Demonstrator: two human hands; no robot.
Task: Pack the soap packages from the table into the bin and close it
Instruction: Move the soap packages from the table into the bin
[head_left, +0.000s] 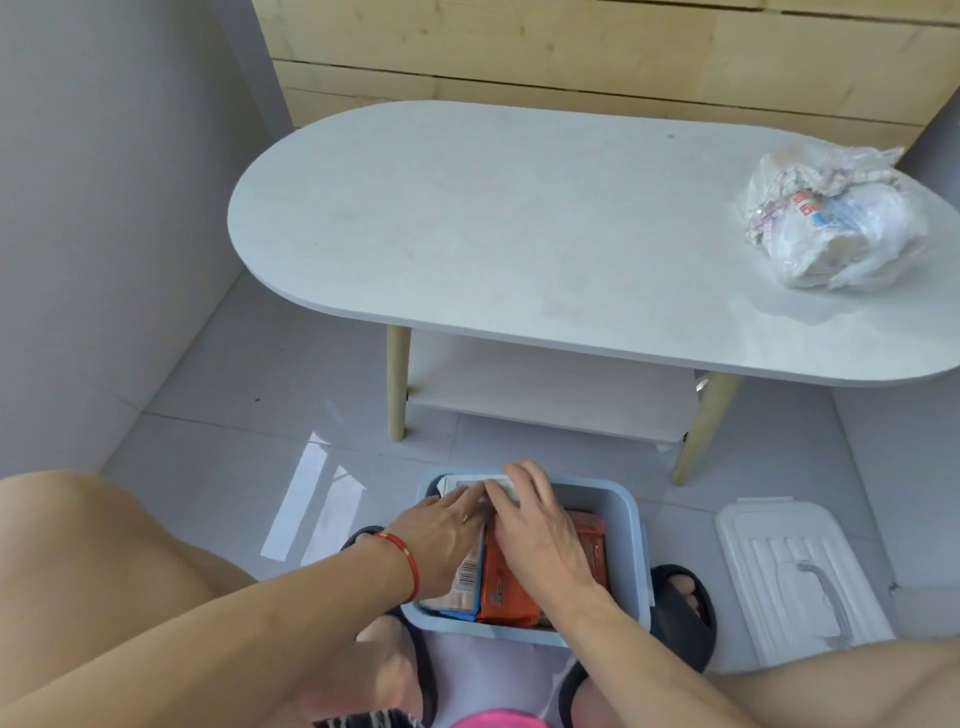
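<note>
A light blue bin (631, 551) stands on the floor between my feet. Inside it lie an orange soap package (506, 592), a blue-and-beige package (465, 584) with a barcode, and a white package (475, 482) at the far end. My left hand (441, 530) and my right hand (530, 519) both rest flat on the packages inside the bin, fingers touching the white one. The bin's white lid (789, 577) lies on the floor to the right. The bin is uncovered.
A white oval table (519, 223) stands in front of me, with a lower shelf (545, 395). A crumpled clear plastic bag (836, 223) holding white things lies at its right end. My bare knees fill the lower corners, and dark slippers (680, 608) flank the bin.
</note>
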